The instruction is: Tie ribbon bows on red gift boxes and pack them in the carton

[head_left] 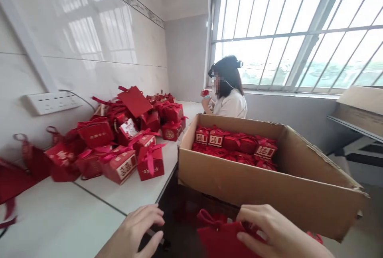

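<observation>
My right hand (269,230) grips a red gift box (220,239) with a ribbon loop on top, low at the front of the view. Its lower part runs out of the frame. To the left of it my left hand (143,230) hovers near the table edge, thumb and fingers apart and nothing between them. Just beyond my hands a cardboard carton (254,188) holds rows of red gift boxes with ribbons (239,143). On the table to the left, a red ribboned box (150,164) stands at the front of a pile of similar boxes.
The white table (98,214) runs along the tiled wall, with a pile of red boxes (95,132) on it. A power strip (54,102) is fixed to the wall. Behind the carton sits a person (231,104) holding something red. More cardboard (362,108) lies at the right.
</observation>
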`<state>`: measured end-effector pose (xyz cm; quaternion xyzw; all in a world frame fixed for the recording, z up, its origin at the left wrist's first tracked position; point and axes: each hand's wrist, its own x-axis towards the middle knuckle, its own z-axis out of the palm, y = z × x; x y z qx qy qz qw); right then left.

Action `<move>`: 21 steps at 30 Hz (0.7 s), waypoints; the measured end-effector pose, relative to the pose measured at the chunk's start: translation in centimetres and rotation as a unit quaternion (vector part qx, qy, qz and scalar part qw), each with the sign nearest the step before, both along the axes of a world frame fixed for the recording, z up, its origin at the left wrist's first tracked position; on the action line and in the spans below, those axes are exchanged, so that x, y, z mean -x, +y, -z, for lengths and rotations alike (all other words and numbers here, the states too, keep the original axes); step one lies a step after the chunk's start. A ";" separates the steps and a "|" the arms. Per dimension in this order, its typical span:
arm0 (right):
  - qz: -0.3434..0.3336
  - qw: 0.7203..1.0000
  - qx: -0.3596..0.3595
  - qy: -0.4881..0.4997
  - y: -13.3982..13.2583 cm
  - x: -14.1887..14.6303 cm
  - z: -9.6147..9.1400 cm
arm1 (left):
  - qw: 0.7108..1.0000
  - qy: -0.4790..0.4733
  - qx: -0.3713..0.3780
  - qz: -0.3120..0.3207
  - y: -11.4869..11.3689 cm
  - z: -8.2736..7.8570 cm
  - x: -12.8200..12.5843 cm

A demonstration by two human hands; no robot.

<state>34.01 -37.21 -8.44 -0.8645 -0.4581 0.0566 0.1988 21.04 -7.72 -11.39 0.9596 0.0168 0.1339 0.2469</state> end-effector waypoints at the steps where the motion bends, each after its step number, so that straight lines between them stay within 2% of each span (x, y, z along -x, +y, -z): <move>1: 0.022 1.000 -0.011 -0.010 -1.3 -0.8 -0.4 | 0.999 0.018 0.000 0.028 -0.8 0.0 -2.0; 4: 0.091 0.990 -0.101 -0.023 -4.7 -2.9 -1.7 | 0.997 0.022 -0.012 0.074 -2.6 -0.2 -7.5; 6: 0.180 0.961 -0.205 -0.047 -6.5 -4.1 -2.6 | 0.997 -0.020 -0.011 0.079 -3.6 -0.5 -10.7; 7: 0.241 0.933 -0.258 -0.067 -7.2 -4.6 -3.0 | 0.996 -0.039 0.002 0.078 -4.1 -0.7 -12.0; 9: 0.358 0.859 -0.348 -0.111 -8.2 -5.4 -3.7 | 0.993 -0.051 0.057 0.088 -5.7 -1.1 -13.8; 10: 0.392 0.826 -0.384 -0.132 -8.4 -5.6 -3.9 | 0.989 -0.046 0.096 0.107 -6.6 -1.4 -14.3; 11: 0.397 0.807 -0.412 -0.149 -8.5 -5.8 -4.0 | 0.981 -0.037 0.139 0.131 -7.7 -1.6 -14.6; 12: 0.373 0.806 -0.431 -0.160 -8.4 -5.9 -3.9 | 0.970 -0.027 0.184 0.156 -8.8 -1.8 -14.6; 13: 0.322 0.819 -0.444 -0.167 -8.2 -5.9 -3.8 | 0.957 -0.020 0.229 0.176 -9.9 -1.8 -14.5; 15: 0.177 0.870 -0.437 -0.148 -7.5 -5.7 -3.2 | 0.929 0.005 0.314 0.195 -11.8 -1.8 -13.9; 17: 0.067 0.912 -0.396 -0.087 -6.9 -5.5 -2.3 | 0.900 0.049 0.390 0.189 -13.1 -1.6 -13.2; 19: 0.049 0.932 -0.359 -0.027 -6.5 -5.2 -1.1 | 0.877 0.083 0.453 0.139 -13.7 -1.2 -12.3; 21: 0.096 0.931 -0.351 0.010 -6.2 -5.0 0.4 | 0.858 0.079 0.507 0.021 -13.8 -0.9 -11.4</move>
